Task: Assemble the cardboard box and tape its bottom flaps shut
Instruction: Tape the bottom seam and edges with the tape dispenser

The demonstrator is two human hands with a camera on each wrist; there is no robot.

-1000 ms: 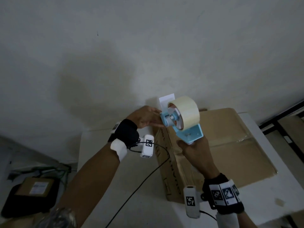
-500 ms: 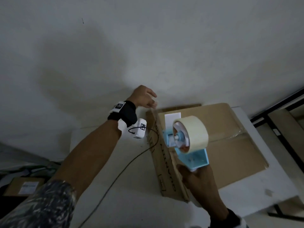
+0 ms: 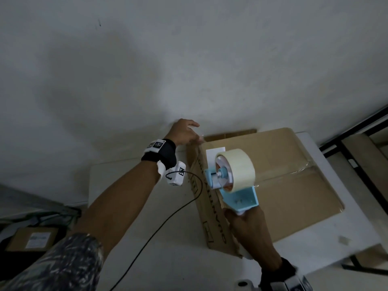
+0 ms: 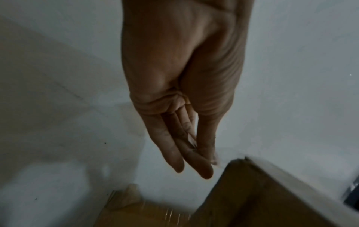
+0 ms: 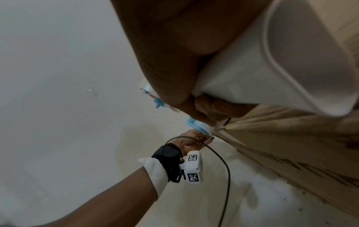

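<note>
The brown cardboard box (image 3: 283, 175) lies on the white table (image 3: 130, 206), closed flaps facing up, with clear tape along their seam. My right hand (image 3: 249, 225) grips the white handle (image 5: 252, 69) of the blue tape dispenser (image 3: 239, 198). Its cream tape roll (image 3: 237, 166) hangs over the box's left top edge. My left hand (image 3: 184, 133) is at the box's far left corner. There, nearly straight fingers and thumb (image 4: 186, 153) pinch the clear tape end. A shiny strip runs from it back toward the dispenser.
A white label (image 3: 214, 154) is stuck on the box near the roll. A black cable (image 3: 168, 215) crosses the table left of the box. The wall stands close behind. A black metal frame (image 3: 357, 139) is at the right, a parcel (image 3: 33, 238) on the floor at the left.
My left hand left the dispenser and moved away to the box's far left corner, drawing tape out. My right hand brought the dispenser down toward the box's left edge.
</note>
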